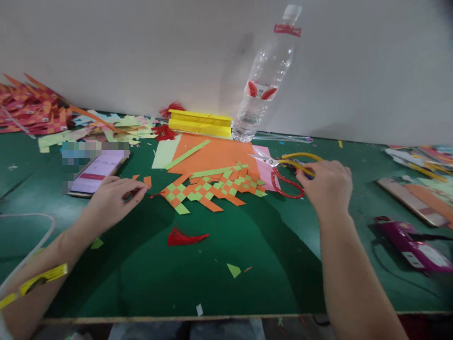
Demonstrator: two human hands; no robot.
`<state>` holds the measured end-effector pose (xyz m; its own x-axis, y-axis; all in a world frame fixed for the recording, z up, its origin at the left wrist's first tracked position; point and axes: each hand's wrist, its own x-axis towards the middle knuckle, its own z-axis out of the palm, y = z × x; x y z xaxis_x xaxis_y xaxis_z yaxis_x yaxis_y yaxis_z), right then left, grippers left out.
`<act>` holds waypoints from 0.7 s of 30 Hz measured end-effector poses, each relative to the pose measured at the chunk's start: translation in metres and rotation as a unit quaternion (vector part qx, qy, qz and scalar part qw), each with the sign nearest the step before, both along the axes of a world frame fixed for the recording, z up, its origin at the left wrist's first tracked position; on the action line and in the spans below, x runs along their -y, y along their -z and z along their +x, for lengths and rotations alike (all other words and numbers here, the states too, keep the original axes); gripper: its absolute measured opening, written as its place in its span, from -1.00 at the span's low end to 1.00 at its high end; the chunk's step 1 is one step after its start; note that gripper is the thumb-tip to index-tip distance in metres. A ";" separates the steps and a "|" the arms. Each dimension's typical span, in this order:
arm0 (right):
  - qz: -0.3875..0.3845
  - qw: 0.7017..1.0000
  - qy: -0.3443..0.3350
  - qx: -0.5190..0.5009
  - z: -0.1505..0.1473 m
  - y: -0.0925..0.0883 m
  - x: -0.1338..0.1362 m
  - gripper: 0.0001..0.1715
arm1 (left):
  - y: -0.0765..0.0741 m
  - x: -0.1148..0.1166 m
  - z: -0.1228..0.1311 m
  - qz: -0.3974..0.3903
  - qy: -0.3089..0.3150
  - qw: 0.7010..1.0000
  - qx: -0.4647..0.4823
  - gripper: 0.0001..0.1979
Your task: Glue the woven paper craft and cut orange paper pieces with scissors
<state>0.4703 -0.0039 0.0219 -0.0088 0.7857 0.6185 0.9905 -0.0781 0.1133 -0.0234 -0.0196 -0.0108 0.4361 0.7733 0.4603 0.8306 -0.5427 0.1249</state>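
Note:
My left hand is closed in a pinch just left of a woven paper fish of orange and green strips. What its fingertips hold is too small to make out; a short red cord at the fish's left tip ends close by. My right hand grips the yellow handles of a pair of pliers. Scissors with red handles lie against the pliers, their metal parts overlapping. A red tassel lies in front of the fish. Under the fish's far side are orange paper sheets.
A water bottle stands by the wall beside folded yellow paper. A phone lies near my left hand. Woven red-orange pieces and paper scraps pile up left. A purple device and another phone lie right.

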 end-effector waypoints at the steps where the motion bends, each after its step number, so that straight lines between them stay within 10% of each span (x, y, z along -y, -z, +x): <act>1: 0.004 1.000 0.009 -0.002 0.004 -0.001 0.001 -0.75 | 0.000 0.000 0.000 -0.005 -0.002 1.000 0.001 -0.69; 10: 0.014 0.989 0.098 -0.113 0.007 -0.007 0.002 -0.81 | -0.004 0.002 0.002 -0.012 -0.003 1.000 0.013 -0.68; 21: -0.114 0.968 -0.027 -0.220 -0.063 0.003 -0.028 -0.80 | -0.008 0.000 -0.001 -0.009 -0.071 0.997 0.036 -0.65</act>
<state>0.4070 0.0239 0.0189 0.1706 0.9083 0.3820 0.9487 -0.0467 -0.3129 -0.0245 -0.0201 -0.0031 0.2879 0.8337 0.4713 0.8878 -0.4169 0.1950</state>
